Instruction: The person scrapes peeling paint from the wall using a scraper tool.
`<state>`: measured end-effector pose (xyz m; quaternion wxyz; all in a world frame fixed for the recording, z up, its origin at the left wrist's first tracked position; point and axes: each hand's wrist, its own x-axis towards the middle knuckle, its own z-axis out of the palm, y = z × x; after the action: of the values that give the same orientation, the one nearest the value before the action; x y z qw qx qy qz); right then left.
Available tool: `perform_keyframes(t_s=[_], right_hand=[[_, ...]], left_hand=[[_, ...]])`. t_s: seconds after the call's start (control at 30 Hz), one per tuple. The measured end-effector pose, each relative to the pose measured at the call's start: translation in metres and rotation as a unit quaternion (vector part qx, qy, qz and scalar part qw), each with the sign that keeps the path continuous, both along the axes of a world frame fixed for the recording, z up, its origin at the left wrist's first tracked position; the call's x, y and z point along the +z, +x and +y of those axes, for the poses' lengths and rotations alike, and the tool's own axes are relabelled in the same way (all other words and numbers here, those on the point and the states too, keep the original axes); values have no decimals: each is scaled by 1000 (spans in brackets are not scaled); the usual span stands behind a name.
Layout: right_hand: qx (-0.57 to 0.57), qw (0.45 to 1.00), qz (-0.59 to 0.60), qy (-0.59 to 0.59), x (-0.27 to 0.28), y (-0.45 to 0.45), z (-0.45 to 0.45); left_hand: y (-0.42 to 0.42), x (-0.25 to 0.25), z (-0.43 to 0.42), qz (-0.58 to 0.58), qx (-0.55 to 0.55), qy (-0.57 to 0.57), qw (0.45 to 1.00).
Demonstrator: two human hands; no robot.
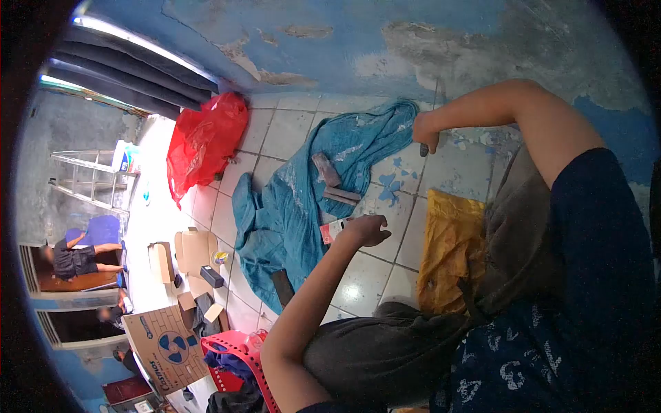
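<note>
My right hand (427,131), at the upper right beside the wall, is closed round a dark-handled tool (424,149). Lower down, my left hand (368,230) hangs over the tiles with its fingers apart and slightly bent, holding nothing. Just left of it, a red and white pack (330,230) lies at the edge of a crumpled teal cloth (286,196). On the cloth rest a pinkish-grey block (326,170) and short grey bars (341,196). Blue paint flakes (390,187) are scattered between my hands. A yellow cloth (447,251) lies near my legs.
Peeling blue wall (330,65) runs along the top. A red plastic bag (210,141), stepladder (89,179), cardboard box (165,347) and pink basket (241,341) stand to the left. Several other people, one a person in dark clothes (72,258), are farther off.
</note>
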<state>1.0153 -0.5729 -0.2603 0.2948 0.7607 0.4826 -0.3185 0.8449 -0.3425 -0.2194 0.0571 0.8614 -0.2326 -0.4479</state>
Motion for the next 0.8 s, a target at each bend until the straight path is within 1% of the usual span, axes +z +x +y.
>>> perform_keyframes(t_s=[0.13,0.33,0.4,0.43,0.5,0.57,0.63,0.67,0.7,0.73,0.77,0.8], right_hand=[[-13,1000,4,5,-1,0,0],[2,1000,16,-2,5,-5,4],[-21,999,6,-29,11,-10,6],[-24,999,6,-30,15,-13,7],[14,1000,-17,1,24,-17,8],[79,995,-53,35,34,-18,10],[148,983,-94,45,9,-3,10],[187,973,-114,75,22,-5,10],[188,973,-126,44,18,1,18],[211,961,-152,94,23,1,15],[221,960,-163,57,24,1,18],[221,961,-154,63,27,3,22]], left_hand=[[0,1,0,9,7,-8,1000],[-1,4,0,4,5,-1,1000],[-1,3,2,-8,-9,-38,999],[-1,3,3,-8,-12,-39,999],[-1,1,2,-20,-14,-10,1000],[1,-3,5,-17,-29,-21,999],[1,-3,7,-23,-31,-34,999],[3,-1,6,-1,-20,-26,999],[1,-6,9,-9,-6,-44,999],[2,-4,8,11,9,-37,999],[0,4,3,15,25,-22,999],[2,-18,14,13,3,-36,999]])
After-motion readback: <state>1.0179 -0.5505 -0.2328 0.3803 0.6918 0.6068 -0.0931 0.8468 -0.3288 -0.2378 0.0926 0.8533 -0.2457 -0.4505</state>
